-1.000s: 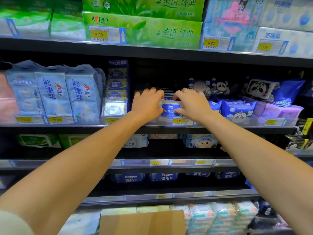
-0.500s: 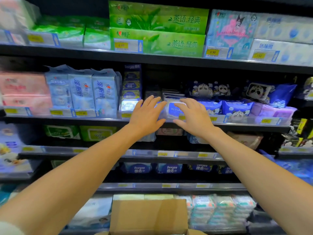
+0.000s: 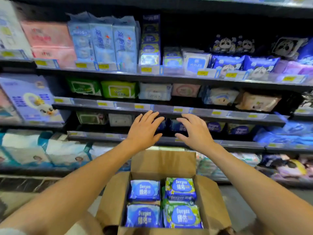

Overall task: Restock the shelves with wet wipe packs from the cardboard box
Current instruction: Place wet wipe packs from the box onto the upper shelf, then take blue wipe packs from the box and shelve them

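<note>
An open cardboard box (image 3: 162, 162) stands low in front of me, its flaps folded out. Inside lie blue wet wipe packs (image 3: 144, 190) on the left and blue-and-green wet wipe packs (image 3: 180, 188) on the right. My left hand (image 3: 144, 130) and my right hand (image 3: 193, 131) hover side by side above the box, in front of the lower shelves, fingers spread and holding nothing. A white pack with a blue label (image 3: 196, 62) stands on the upper shelf among other wipes.
Shelves (image 3: 169, 77) run across the whole view, stocked with tissue and wipe packs and yellow price tags. Dark blue packs (image 3: 215, 127) sit on the shelf just behind my hands. Large paper packs (image 3: 25, 148) fill the lower left.
My hands let go of the white pack on the upper shelf and dropped down and back toward the box. My view tilted down, bringing the open box and its packs into sight.
</note>
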